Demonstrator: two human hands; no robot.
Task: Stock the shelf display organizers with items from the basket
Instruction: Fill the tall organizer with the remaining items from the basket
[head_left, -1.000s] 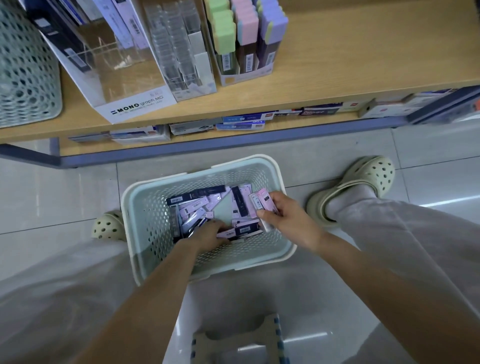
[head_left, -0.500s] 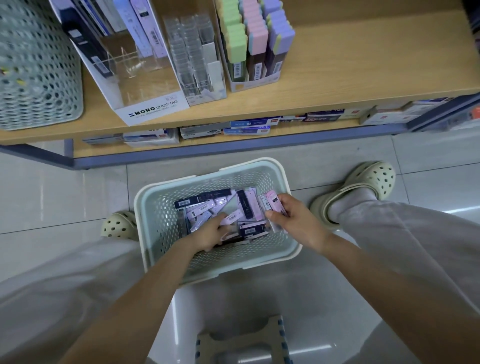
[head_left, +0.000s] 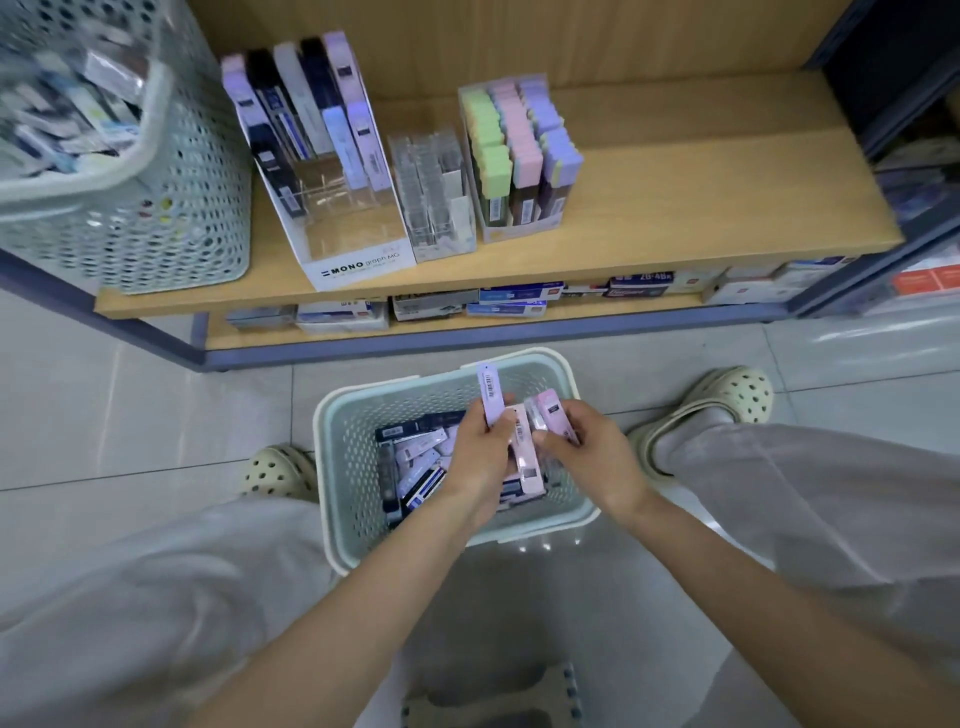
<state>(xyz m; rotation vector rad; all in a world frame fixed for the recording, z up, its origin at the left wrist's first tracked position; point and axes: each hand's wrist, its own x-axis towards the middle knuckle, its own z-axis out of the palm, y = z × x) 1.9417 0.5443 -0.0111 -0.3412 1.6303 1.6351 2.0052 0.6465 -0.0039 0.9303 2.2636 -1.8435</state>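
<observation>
Over the floor basket (head_left: 332, 410), between the feet, both hands are busy. Left hand (head_left: 480, 452) is curled round a lilac packet (head_left: 490, 392), barcode side up, long axis running near-to-far, and its far end sticks out past the fingers. Right hand (head_left: 587, 457) pinches a couple of small packets (head_left: 549, 413), pink and lilac, between thumb and fingers. A long pink packet (head_left: 524, 452) lies between the two hands, same near-far axis. Can't tell which hand carries it.

More loose packets (head_left: 415, 460) remain in the basket, dark and pale mixed, so stocking looks well short of done.

Key relation: the MONO organizer (head_left: 358, 262) sits on the shelf (head_left: 701, 197), far and left of the hands, with the clear organizer (head_left: 436, 197) just right of it. Packets already in the MONO organizer stand on end and lean back. My read is that the lilac packet needs tipping up, then a far-left reach. Left hand is the nearer one for that. Open gaps show in the organizer's near rows.

Risk: with the hands this full, a packet could slip out during the reach.
</observation>
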